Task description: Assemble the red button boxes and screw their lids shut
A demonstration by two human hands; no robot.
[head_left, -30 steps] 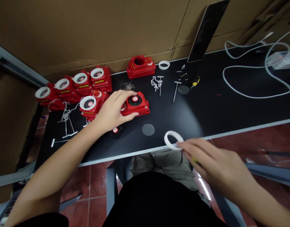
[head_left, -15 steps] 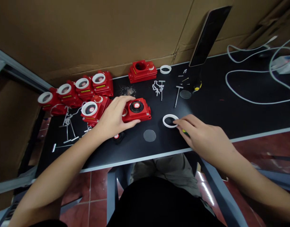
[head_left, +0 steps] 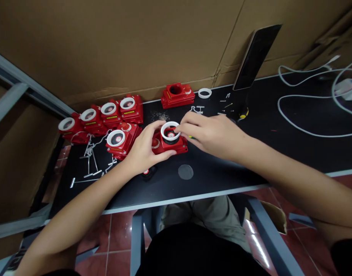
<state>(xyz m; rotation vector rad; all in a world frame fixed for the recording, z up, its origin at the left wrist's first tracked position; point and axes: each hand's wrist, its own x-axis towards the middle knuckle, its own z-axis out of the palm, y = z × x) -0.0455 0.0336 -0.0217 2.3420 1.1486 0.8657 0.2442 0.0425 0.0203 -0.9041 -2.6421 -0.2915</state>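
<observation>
My left hand [head_left: 143,147] grips a red box-shaped unit [head_left: 170,145] on the black table [head_left: 227,174], fingers wrapped round its left side. My right hand [head_left: 212,132] pinches a white ring [head_left: 170,130] and holds it on top of that unit, over its round black centre. A bit of green and yellow shows under my right fingers; I cannot make out what it is. Another red unit with a white ring [head_left: 120,140] lies just left of my left hand.
A row of red units with white rings [head_left: 102,113] lines the back left. One open red unit [head_left: 177,95] and a loose white ring [head_left: 205,92] sit at the back. A clear disc [head_left: 185,171], small metal keys [head_left: 89,157], a dark tablet [head_left: 254,57] and white cables [head_left: 308,103] lie around.
My right hand carried the white ring from the table's front edge leftward and set it on top of the red unit. My left hand kept its hold on that unit.
</observation>
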